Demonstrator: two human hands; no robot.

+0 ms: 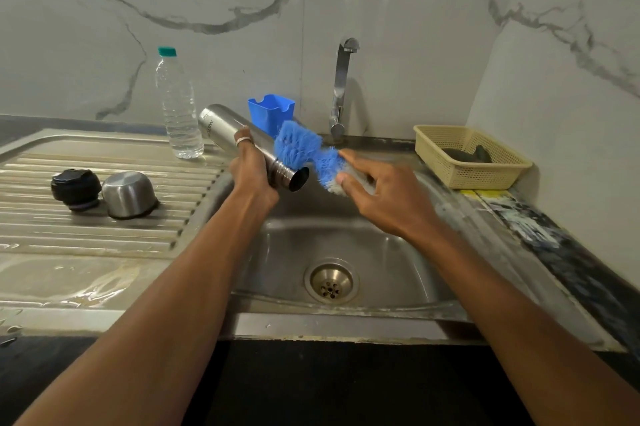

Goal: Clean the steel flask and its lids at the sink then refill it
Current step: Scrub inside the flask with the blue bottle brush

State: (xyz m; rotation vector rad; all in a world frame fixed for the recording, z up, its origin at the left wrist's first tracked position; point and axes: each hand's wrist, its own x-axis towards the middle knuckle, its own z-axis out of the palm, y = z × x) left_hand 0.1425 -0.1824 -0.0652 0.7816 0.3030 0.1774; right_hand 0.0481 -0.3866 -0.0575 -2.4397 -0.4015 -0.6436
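Left hand (254, 176) grips flask (225, 121); right hand (384, 199) seemingly pinches brush (298, 145), fingers (360, 162) half-extended

Dim, even indoor light; wet glare on the drainboard (86, 282); motion-blurred brush (298, 146); wide-angle bowing at edges.

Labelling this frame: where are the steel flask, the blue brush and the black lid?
steel flask (223, 124), head view, body near base
blue brush (298, 145), head view, bristles
black lid (76, 187), head view, its top

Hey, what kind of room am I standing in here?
Probably a home kitchen: a steel sink with a ribbed drainboard, a tap above it, and a cream basket beside it.
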